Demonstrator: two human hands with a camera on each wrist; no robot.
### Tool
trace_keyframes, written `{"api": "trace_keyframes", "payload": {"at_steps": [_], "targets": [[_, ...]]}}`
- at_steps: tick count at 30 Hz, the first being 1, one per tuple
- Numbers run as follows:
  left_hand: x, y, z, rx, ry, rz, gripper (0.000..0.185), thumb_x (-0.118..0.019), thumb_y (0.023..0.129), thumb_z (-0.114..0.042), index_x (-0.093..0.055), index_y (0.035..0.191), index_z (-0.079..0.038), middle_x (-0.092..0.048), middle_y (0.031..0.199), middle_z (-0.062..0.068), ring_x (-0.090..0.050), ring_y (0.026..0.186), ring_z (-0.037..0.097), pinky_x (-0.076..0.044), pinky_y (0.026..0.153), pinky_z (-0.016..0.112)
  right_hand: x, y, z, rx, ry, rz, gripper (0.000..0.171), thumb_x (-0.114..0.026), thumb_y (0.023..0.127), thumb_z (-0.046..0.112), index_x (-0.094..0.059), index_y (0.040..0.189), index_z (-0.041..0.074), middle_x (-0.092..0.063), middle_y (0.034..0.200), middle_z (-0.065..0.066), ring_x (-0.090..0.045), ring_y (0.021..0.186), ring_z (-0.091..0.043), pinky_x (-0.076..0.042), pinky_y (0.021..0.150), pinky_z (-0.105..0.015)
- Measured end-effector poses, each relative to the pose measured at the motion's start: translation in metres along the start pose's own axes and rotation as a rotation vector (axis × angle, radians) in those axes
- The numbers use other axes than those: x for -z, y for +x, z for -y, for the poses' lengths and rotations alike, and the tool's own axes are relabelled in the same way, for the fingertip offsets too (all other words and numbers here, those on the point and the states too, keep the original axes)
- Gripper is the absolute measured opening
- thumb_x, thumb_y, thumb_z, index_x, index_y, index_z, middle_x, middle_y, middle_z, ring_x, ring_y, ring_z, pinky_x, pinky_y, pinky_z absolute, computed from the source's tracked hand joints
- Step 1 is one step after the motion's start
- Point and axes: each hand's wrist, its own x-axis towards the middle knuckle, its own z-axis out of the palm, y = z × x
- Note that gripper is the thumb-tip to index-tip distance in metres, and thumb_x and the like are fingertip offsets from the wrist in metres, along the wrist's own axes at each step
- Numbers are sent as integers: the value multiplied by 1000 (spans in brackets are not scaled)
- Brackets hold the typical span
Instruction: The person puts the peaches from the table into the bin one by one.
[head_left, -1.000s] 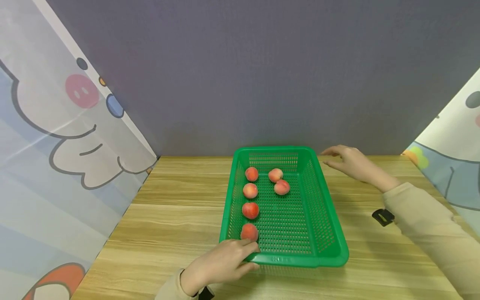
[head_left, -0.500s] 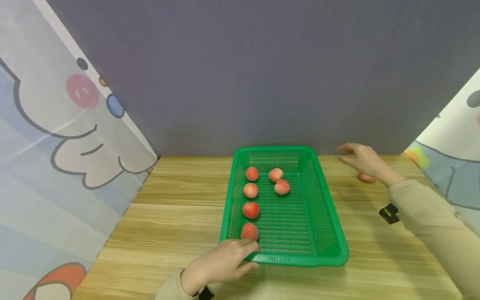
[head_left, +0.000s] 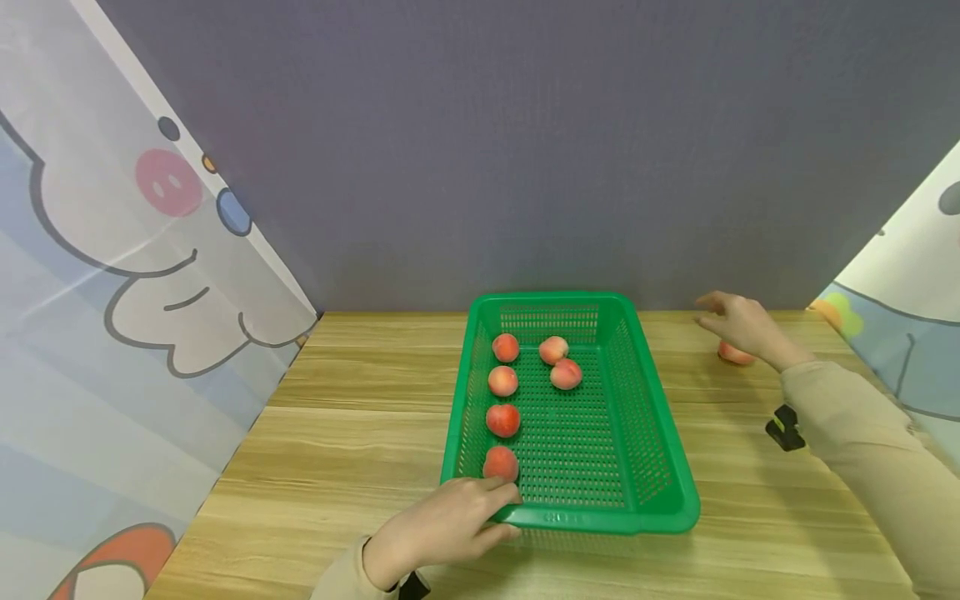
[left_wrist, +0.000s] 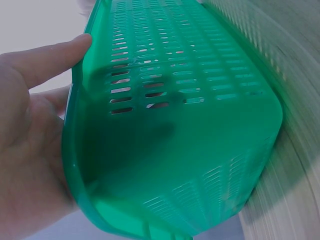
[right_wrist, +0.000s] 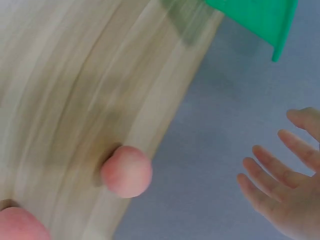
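right hand (head_left: 738,325) moved right, above peach (head_left: 735,355) | left hand (head_left: 442,525) unchanged, holds basket (head_left: 660,467)

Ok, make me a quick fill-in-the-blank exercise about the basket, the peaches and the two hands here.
1. The green basket holds ____ peaches.
2. The left hand grips the basket's ____ rim.
3. The right hand hovers with fingers spread over a peach lying on the ____, outside the basket.
4. Four peaches line the basket's ____ side.

Missing words: six; near; table; left
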Motion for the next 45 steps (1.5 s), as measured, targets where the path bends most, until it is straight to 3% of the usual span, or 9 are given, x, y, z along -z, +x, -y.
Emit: {"api": "trace_keyframes", "payload": {"at_steps": [11,28,36,45], "targets": [[0,0,-1,5,-4,2,18,-59,85,-26,-56,96,-12,-56,83,-7,-39,62,-6,-35,57,7,-7,-4,-26,-98,-15,79,37,-49,89,14,-45,111,-16,-45,106,-42,-43,95,-55,-36,78,-59],[0,0,-1,-5,18,-5,19,-58,86,-28,-56,96,-12,-55,80,-8,-38,62,-6,-35,57,7,-22,-14,-54,-143,-3,11,39,-50,88,13,-42,110,-17,-40,109,-44,-41,94,-57,-36,76,-60],[0,-1,-2,-11,22,-12,19,-59,85,-28,-56,95,-12,-55,81,-8,-38,62,-6,-36,58,7,-27,-18,-64,-139,-37,28,40,-52,85,11,-41,110,-18,-45,98,-45,-47,79,-50,-37,71,-58],[-1,-1,-1,-12,36,-18,19,-59,85,-28,-56,96,-13,-56,83,-7,-43,65,-7,-40,61,10,-35,-21,-70,-163,-20,62,45,-52,86,14,-35,115,-16,-35,105,-50,-32,95,-62,-30,78,-66]]}}
